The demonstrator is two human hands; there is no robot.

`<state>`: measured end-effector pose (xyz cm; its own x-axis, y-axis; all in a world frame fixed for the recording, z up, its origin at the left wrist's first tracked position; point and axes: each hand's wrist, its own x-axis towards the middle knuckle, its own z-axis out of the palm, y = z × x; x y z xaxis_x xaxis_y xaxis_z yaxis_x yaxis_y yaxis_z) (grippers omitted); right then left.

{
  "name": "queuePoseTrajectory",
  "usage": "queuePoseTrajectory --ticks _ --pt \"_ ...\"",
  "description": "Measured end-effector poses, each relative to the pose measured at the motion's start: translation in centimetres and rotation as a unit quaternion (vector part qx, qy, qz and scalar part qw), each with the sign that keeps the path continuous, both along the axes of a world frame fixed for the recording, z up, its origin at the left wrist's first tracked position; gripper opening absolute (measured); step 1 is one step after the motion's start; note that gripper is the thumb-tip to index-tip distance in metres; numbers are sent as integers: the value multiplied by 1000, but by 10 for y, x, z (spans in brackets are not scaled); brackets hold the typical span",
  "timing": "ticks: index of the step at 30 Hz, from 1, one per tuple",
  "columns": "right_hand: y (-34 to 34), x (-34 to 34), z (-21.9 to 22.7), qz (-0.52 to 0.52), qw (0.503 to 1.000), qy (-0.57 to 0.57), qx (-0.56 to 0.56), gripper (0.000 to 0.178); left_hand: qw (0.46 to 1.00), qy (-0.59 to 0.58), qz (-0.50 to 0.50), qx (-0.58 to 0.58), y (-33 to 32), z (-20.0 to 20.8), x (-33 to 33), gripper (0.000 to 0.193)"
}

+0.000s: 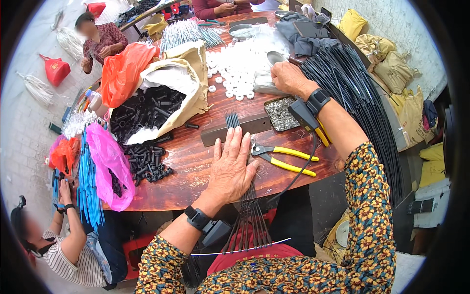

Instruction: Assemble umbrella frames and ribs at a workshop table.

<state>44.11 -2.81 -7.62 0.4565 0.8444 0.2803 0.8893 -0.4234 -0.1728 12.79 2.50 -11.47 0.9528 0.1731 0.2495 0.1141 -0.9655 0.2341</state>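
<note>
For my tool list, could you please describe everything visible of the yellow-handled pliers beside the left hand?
The yellow-handled pliers lie on the wooden table, right of the left hand. Their dark metal head points left; the plastic-looking handles spread apart rightward. A black cable appears to cross them.

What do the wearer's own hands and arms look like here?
The left hand and right hand are bare. Each has a black wrist strap and a dark, boxy device; a black cable runs from the right one. The sleeves are dark, patterned with yellow flowers.

Black wristbands [198, 217] sit beyond yellow-flowered dark sleeves [370, 206].
</note>
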Motion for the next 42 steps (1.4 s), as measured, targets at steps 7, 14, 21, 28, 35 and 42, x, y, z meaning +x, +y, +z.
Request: queuePoseTrajectory --ticks 7,14,21,28,35,42 --pt "-8 -7 6 -46 994 -48 90 11 1000 2 0 -1 -2 -1 1 66" --pt "-6 -97 -7 292 933 66 198 12 1000 -4 2 4 1 -3 -1 67" --pt "-17 -136 4 230 969 -86 -42 29 1000 -3 6 -10 -1 -3 2 71" --pt "-23 -132 20 220 970 -90 -49 25 1000 -8 2 -9 0 -4 1 68" --pt "-19 -87 -1 174 981 68 43 21 1000 -2 1 6 -2 -1 1 66" --pt "-20 -92 0 175 982 61 27 22 1000 0 1 7 -1 1 2 65"
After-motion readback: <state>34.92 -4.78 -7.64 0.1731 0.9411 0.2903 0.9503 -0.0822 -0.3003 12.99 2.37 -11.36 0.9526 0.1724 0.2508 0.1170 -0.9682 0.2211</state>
